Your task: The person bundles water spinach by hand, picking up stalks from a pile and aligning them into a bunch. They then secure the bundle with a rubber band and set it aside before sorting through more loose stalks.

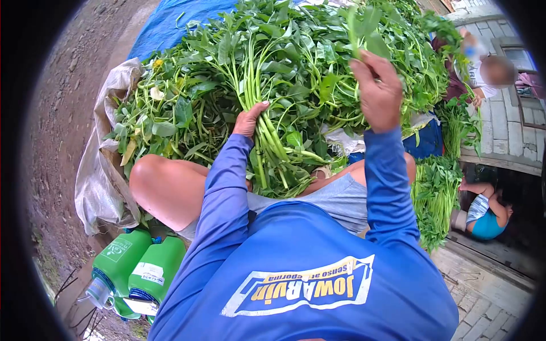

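While two green jugs lay nearest, beside the person's bare knee with their contents hidden, the left hand was clamped round a bundle of green stems held over the lap. The right hand, well apart from it and higher, pinched a single leafy stalk. Beyond both hands, a grey sack and a blue tarp cradled a heaped pile of leafy greens.

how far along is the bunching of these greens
Done: stacked bunches lie at the right. In hand: left hand grips a bundle of stems, right hand lifts a sprig. Left: a big loose pile on the sack, so likely much remains.
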`<state>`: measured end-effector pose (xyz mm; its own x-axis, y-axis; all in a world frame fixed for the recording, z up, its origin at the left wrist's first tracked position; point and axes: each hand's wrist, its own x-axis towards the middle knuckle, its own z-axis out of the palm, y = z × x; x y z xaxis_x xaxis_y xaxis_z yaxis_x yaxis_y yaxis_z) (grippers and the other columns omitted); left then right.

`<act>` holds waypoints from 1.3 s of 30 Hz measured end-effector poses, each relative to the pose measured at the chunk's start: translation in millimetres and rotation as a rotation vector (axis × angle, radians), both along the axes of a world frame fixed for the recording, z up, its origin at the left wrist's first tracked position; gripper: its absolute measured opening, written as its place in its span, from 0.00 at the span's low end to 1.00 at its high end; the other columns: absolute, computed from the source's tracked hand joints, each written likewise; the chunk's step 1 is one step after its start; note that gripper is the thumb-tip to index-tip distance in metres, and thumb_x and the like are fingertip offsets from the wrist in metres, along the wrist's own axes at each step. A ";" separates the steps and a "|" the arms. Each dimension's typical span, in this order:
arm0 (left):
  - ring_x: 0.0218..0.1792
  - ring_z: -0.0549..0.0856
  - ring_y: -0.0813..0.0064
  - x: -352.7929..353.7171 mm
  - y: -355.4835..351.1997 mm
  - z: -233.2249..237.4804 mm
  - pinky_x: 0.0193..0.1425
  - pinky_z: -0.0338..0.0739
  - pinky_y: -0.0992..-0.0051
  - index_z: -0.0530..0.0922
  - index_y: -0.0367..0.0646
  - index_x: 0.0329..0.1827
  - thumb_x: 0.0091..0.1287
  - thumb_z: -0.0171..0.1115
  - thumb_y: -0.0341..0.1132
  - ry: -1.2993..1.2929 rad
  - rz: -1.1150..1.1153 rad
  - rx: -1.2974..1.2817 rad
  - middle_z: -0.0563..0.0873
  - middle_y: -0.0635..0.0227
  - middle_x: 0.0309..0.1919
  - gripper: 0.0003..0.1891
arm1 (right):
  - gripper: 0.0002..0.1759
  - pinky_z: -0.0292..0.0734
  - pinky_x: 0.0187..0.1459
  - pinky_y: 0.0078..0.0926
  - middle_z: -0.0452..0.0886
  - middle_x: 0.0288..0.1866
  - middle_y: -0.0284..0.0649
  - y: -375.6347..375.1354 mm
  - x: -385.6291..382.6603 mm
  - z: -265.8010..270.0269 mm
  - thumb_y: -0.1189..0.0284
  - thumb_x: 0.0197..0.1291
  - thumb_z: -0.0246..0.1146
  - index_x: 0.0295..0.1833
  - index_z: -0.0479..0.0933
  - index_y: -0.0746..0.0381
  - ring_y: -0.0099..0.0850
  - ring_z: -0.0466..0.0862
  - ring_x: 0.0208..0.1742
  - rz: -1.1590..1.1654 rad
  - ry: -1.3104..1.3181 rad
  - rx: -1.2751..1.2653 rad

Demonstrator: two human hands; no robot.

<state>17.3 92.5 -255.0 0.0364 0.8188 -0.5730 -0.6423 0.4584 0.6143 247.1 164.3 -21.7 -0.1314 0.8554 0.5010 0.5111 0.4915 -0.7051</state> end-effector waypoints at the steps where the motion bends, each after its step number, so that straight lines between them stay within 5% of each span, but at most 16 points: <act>1: 0.23 0.86 0.75 2.4 1.3 -6.3 0.32 0.87 0.71 0.86 0.43 0.46 0.66 0.76 0.46 -0.013 0.015 0.010 0.88 0.71 0.29 0.17 | 0.12 0.81 0.41 0.27 0.88 0.47 0.43 10.6 -10.7 -12.3 0.72 0.68 0.72 0.54 0.88 0.65 0.28 0.85 0.43 0.026 -0.024 0.024; 4: 0.23 0.87 0.71 9.0 1.3 -14.3 0.32 0.89 0.64 0.84 0.47 0.52 0.68 0.75 0.47 -0.172 -0.023 -0.042 0.88 0.70 0.29 0.17 | 0.12 0.83 0.45 0.35 0.90 0.45 0.47 2.3 -46.9 -54.5 0.68 0.68 0.71 0.50 0.88 0.64 0.37 0.88 0.44 0.141 -0.021 -0.189; 6: 0.27 0.89 0.69 14.2 -1.9 -5.6 0.36 0.91 0.61 0.84 0.50 0.53 0.70 0.72 0.45 -0.359 -0.048 -0.044 0.90 0.69 0.33 0.15 | 0.12 0.83 0.47 0.36 0.91 0.41 0.46 -18.4 -54.0 -102.2 0.65 0.67 0.70 0.46 0.89 0.63 0.37 0.89 0.42 0.226 -0.125 -0.673; 8: 0.31 0.91 0.68 20.9 -5.7 -15.4 0.39 0.91 0.61 0.84 0.49 0.53 0.71 0.72 0.45 -0.447 0.045 -0.076 0.91 0.68 0.35 0.14 | 0.14 0.83 0.47 0.35 0.91 0.37 0.45 -44.7 -46.6 -150.4 0.61 0.65 0.70 0.43 0.89 0.62 0.35 0.90 0.39 0.182 -0.295 -0.655; 11: 0.34 0.92 0.68 19.6 -16.6 -33.4 0.41 0.91 0.62 0.85 0.49 0.52 0.72 0.72 0.44 -0.475 0.072 -0.032 0.92 0.67 0.36 0.13 | 0.15 0.83 0.48 0.33 0.91 0.37 0.45 -59.5 -30.4 -208.0 0.59 0.64 0.70 0.42 0.89 0.62 0.35 0.90 0.39 -0.021 -0.093 -0.895; 14: 0.35 0.91 0.69 36.4 -13.4 -49.3 0.41 0.90 0.65 0.85 0.45 0.52 0.72 0.72 0.42 -0.308 0.199 -0.006 0.91 0.66 0.39 0.13 | 0.16 0.83 0.49 0.31 0.91 0.37 0.44 -70.8 -31.8 -211.0 0.58 0.62 0.71 0.42 0.89 0.61 0.34 0.90 0.39 -0.090 -0.157 -0.975; 18: 0.34 0.88 0.74 57.5 -13.1 -38.7 0.44 0.84 0.70 0.84 0.39 0.57 0.64 0.80 0.42 0.382 0.304 0.183 0.91 0.66 0.42 0.23 | 0.16 0.84 0.53 0.38 0.91 0.42 0.49 -77.0 -45.2 -210.7 0.59 0.63 0.69 0.43 0.89 0.60 0.45 0.91 0.45 -0.060 -0.321 -0.866; 19: 0.35 0.87 0.76 48.3 -13.9 -45.9 0.45 0.83 0.71 0.86 0.37 0.54 0.60 0.81 0.39 0.248 0.127 0.105 0.91 0.67 0.41 0.23 | 0.15 0.84 0.55 0.40 0.91 0.45 0.51 -79.0 -48.8 -205.9 0.59 0.62 0.67 0.43 0.89 0.60 0.50 0.90 0.48 -0.073 -0.283 -0.901; 22: 0.35 0.88 0.76 40.0 -15.9 -46.3 0.44 0.83 0.72 0.87 0.36 0.49 0.60 0.79 0.35 0.356 0.070 0.127 0.91 0.67 0.38 0.17 | 0.15 0.85 0.56 0.39 0.91 0.46 0.50 -50.0 -35.2 -185.8 0.59 0.61 0.67 0.43 0.89 0.60 0.48 0.91 0.48 0.175 -0.440 -0.899; 24: 0.33 0.88 0.76 39.6 -20.6 -24.0 0.42 0.83 0.73 0.88 0.36 0.46 0.59 0.76 0.33 0.228 0.087 0.148 0.91 0.68 0.36 0.14 | 0.18 0.85 0.54 0.39 0.91 0.44 0.50 -14.2 -39.1 -180.1 0.58 0.60 0.69 0.43 0.89 0.63 0.45 0.91 0.45 -0.037 -0.140 -0.664; 28: 0.31 0.87 0.75 31.9 -20.9 11.6 0.37 0.83 0.73 0.87 0.35 0.45 0.59 0.76 0.33 0.252 -0.039 0.170 0.90 0.68 0.35 0.14 | 0.20 0.83 0.51 0.37 0.91 0.42 0.48 54.1 -75.3 -218.5 0.57 0.62 0.69 0.41 0.89 0.65 0.45 0.89 0.43 -0.199 0.116 -0.858; 31: 0.29 0.86 0.77 18.6 -18.5 22.8 0.34 0.80 0.75 0.87 0.36 0.43 0.60 0.76 0.38 0.194 -0.114 0.095 0.89 0.69 0.33 0.14 | 0.17 0.83 0.46 0.39 0.88 0.40 0.50 56.3 -114.7 -207.6 0.58 0.68 0.63 0.41 0.88 0.60 0.44 0.89 0.41 0.140 -0.112 -0.374; 34: 0.32 0.86 0.76 -1.1 -20.5 26.0 0.38 0.80 0.75 0.89 0.36 0.43 0.62 0.74 0.39 0.140 -0.054 0.063 0.89 0.70 0.33 0.15 | 0.19 0.84 0.45 0.40 0.87 0.38 0.54 67.2 -145.8 -192.2 0.58 0.70 0.59 0.42 0.87 0.62 0.50 0.86 0.36 0.351 -0.214 -0.512; 36: 0.34 0.87 0.75 -11.0 -19.0 14.1 0.41 0.83 0.74 0.87 0.37 0.49 0.67 0.70 0.42 0.152 0.049 0.098 0.89 0.68 0.39 0.16 | 0.18 0.86 0.43 0.36 0.90 0.39 0.51 82.6 -160.6 -196.6 0.60 0.69 0.64 0.45 0.88 0.64 0.41 0.87 0.35 0.468 -0.271 0.006; 38: 0.33 0.88 0.72 -22.3 -20.0 59.0 0.39 0.85 0.73 0.85 0.39 0.50 0.67 0.71 0.41 0.124 0.153 0.038 0.89 0.65 0.39 0.17 | 0.17 0.87 0.41 0.30 0.92 0.42 0.43 80.7 -144.0 -126.7 0.62 0.66 0.70 0.48 0.89 0.65 0.32 0.89 0.38 0.605 0.319 -0.850; 39: 0.33 0.89 0.69 -30.8 -18.6 76.0 0.39 0.87 0.71 0.84 0.39 0.51 0.67 0.71 0.41 0.096 0.180 0.038 0.90 0.63 0.39 0.17 | 0.17 0.87 0.39 0.25 0.91 0.44 0.39 94.6 -127.0 -119.9 0.64 0.63 0.74 0.51 0.89 0.65 0.25 0.88 0.38 0.396 0.438 -0.834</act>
<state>-13.4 73.9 -179.0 -0.1657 0.8285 -0.5349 -0.6492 0.3167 0.6916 120.1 258.9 -141.6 -0.4291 0.8886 -0.1618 0.0336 -0.1633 -0.9860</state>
